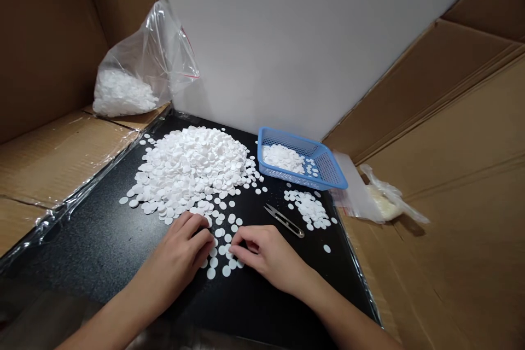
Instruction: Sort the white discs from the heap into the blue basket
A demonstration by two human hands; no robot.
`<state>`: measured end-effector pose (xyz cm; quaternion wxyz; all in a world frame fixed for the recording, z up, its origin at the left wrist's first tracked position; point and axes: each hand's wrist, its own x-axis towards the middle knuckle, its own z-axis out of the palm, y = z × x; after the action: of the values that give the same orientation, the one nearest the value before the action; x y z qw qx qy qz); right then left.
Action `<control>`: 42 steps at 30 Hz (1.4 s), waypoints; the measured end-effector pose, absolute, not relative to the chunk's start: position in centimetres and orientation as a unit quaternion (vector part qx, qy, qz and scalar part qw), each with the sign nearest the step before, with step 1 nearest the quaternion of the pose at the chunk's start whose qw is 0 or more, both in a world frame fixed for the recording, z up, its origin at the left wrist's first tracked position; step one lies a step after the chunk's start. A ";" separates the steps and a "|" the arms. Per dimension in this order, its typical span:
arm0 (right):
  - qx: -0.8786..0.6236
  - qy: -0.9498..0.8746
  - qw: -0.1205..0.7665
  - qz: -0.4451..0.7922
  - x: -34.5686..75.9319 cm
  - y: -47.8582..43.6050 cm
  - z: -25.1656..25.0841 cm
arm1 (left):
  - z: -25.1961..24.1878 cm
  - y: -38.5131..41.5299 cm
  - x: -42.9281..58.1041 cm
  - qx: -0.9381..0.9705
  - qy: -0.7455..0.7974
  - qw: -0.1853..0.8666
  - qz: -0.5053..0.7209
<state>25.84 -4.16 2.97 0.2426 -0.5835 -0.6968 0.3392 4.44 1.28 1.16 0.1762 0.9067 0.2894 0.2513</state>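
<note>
A big heap of small white round discs [192, 167] lies on a black table top [102, 240]. My left hand [182, 251] rests palm down at the heap's near edge, fingers curled over a few loose discs. My right hand [266, 254] lies beside it, fingertips bent and pressed on scattered discs [223, 262] between the two hands. What either hand holds, if anything, is hidden. A pair of thread snips [284, 220] lies just beyond my right hand.
A blue plastic basket [324, 167] with discs inside stands at the back right, with a small disc pile [311, 209] in front of it. A clear bag of discs [131, 85] sits on cardboard at the left. Another bag [383, 199] lies on the right cardboard.
</note>
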 end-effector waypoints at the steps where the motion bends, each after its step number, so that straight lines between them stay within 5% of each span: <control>1: -0.592 -0.693 0.250 0.328 25.9 -4.1 2.9 | 1.2 1.3 4.5 0.907 0.288 0.175 0.252; 14: -0.638 -0.709 0.218 0.208 26.5 -3.5 2.0 | 0.8 0.6 3.5 0.930 0.241 0.141 0.239; 22: -0.541 -0.825 0.163 0.011 26.5 -2.5 0.7 | 1.0 0.4 4.3 0.933 0.221 0.147 0.242; 30: -0.645 -0.666 0.239 0.288 26.1 -3.1 2.4 | 1.4 0.0 4.2 0.923 0.249 0.175 0.235; 42: -0.649 -0.657 0.287 0.254 27.3 -1.8 1.4 | 1.1 0.2 4.4 0.940 0.213 0.133 0.233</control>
<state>27.29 -1.84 1.38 0.2872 -0.6491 -0.6569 0.2544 4.42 0.24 1.11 0.1326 0.9395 0.2135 0.2328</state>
